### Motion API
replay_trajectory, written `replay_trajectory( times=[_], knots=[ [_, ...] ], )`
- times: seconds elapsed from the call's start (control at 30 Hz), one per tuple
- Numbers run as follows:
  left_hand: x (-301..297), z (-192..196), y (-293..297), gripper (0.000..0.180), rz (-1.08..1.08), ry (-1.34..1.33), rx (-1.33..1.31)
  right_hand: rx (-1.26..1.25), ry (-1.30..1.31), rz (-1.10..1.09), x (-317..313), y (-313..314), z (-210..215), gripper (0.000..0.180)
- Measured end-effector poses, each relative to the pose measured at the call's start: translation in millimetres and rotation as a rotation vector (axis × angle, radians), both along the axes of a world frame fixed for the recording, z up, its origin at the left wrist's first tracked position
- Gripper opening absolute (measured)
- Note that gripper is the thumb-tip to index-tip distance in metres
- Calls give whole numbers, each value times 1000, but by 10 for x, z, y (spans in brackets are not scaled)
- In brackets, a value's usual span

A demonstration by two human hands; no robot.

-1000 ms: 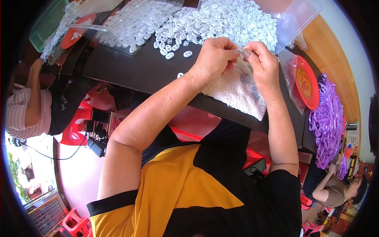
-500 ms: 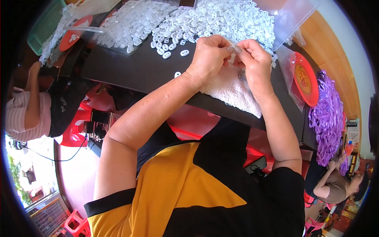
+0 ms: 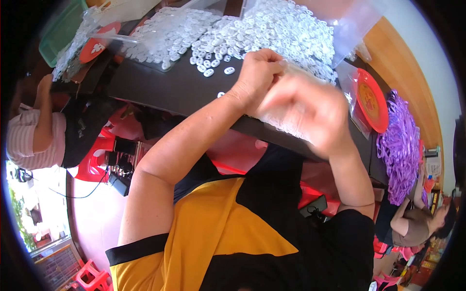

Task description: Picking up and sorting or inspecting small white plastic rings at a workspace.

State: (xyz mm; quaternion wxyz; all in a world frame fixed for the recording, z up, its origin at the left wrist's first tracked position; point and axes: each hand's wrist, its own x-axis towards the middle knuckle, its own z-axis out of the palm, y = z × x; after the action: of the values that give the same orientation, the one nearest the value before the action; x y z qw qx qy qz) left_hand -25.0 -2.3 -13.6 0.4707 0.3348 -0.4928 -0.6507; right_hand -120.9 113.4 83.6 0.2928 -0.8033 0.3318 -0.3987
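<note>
Pile of white oval pieces (image 3: pixel 286 29) on dark table (image 3: pixel 160 87). Left hand (image 3: pixel 257 75) at pile's near edge, thumb and fingertips pinched; can't tell on what. Right hand (image 3: pixel 315 106) blurred, on person's side of pile, partly covering pale cloth (image 3: pixel 284 125); can't tell if open or gripping. Red plate (image 3: pixel 372 102) right of pile; purple ribbons (image 3: pixel 399 145) farther right.

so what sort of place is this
Probably a small handwork workshop, judging by the heap of white oval pieces on a dark table, the bundle of purple strips, and another person at left.
</note>
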Motion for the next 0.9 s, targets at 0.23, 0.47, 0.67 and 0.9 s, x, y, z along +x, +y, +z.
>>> replay_trajectory(
  times=[0.23, 0.47, 0.67, 0.9],
  knots=[
    [153, 16, -42, 14, 4, -43, -4, -224, -536, 967, 1316, 877, 191, 30],
    [-75, -51, -13, 14, -108, -129, -401, 306, -61, 1141, 943, 503, 590, 19],
    [-27, -145, 45, 15, 126, -308, -753, 34, 155, 861, 926, 519, 763, 22],
    [-48, -94, 40, 18, 101, -437, -635, 311, 580, 664, 1024, 722, 1281, 18]
  ],
)
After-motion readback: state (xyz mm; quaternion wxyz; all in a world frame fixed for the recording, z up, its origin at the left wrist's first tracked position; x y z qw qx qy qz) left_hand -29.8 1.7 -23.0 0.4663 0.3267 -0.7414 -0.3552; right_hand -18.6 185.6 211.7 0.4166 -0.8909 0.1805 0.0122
